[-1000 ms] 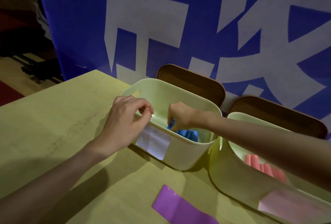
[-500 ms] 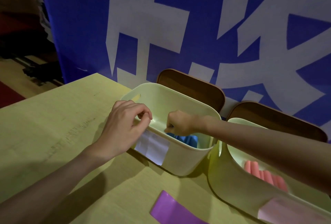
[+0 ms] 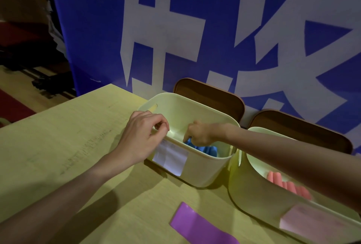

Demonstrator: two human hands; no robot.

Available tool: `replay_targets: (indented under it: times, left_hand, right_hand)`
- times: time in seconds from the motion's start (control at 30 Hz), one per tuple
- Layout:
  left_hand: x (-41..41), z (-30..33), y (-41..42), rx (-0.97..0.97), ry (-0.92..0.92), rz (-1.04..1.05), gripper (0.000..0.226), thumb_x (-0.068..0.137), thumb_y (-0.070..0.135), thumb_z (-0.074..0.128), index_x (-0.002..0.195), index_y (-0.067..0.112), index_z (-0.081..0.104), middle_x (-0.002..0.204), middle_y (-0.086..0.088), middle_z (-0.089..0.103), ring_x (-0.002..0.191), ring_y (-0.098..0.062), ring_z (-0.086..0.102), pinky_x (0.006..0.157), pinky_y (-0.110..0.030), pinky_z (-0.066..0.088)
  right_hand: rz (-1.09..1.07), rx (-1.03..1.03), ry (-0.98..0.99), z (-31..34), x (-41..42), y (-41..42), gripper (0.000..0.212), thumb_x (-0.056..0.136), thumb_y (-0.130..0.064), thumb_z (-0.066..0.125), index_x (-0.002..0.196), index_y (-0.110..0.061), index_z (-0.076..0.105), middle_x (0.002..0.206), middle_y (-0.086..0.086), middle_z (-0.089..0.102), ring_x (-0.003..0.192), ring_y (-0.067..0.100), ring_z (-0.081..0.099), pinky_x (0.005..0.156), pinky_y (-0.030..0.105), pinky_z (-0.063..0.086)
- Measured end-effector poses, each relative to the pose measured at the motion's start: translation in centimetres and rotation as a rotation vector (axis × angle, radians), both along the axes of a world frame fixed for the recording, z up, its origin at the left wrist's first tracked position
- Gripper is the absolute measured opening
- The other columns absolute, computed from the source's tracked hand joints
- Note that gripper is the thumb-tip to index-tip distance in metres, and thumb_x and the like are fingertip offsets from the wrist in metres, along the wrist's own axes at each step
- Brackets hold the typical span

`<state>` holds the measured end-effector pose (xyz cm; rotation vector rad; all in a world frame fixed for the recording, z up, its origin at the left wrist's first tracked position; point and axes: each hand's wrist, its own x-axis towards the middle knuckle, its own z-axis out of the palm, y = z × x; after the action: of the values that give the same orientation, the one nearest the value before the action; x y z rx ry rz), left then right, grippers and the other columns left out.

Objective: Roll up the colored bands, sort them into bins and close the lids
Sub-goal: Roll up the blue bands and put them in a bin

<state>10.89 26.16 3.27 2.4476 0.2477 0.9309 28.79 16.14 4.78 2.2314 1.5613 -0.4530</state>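
Hands: left (image 3: pixel 141 137) pinches smooth bin (image 3: pixel 201 169) rim, right (image 3: pixel 201 133) grips blue bands (image 3: pixel 203 149)

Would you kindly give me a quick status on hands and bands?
Left hand grips bin rim. Right hand inside, on blue band. Purple band unrolled on table. Lids off.

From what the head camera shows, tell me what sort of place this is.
Probably a staged indoor work station, not a home: a plain wooden table stands against a big blue banner with white characters, and labelled bins hold sorted bands.
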Motion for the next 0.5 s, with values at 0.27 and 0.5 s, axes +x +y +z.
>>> replay_targets:
  times: [0.27, 0.5]
  left_hand:
    - [-0.2, 0.4, -0.4, -0.03, 0.047, 0.007, 0.016, 0.092, 0.017, 0.055, 0.082, 0.02, 0.068, 0.078, 0.012, 0.065, 0.087, 0.013, 0.045, 0.077, -0.01, 0.028]
    - [-0.4, 1.9, -0.4, -0.128, 0.065, -0.03, 0.019, 0.094, 0.024, 0.054, 0.103, 0.016, 0.068, 0.095, 0.007, 0.07, 0.091, -0.008, 0.063, 0.088, -0.034, 0.05]
  right_hand:
    - [-0.118, 0.005, 0.083, 1.4, -0.2, 0.3, 0.041, 0.095, -0.003, 0.041, 0.133, -0.009, 0.055, 0.139, 0.009, 0.051, 0.125, 0.025, 0.047, 0.103, 0.032, 0.036]
    - [-0.165, 0.234, 0.029, 6.7, -1.8, -1.5, 0.037, 0.1, -0.035, 0.047, 0.125, -0.011, 0.06, 0.13, 0.007, 0.059, 0.117, 0.026, 0.055, 0.1, 0.037, 0.043]
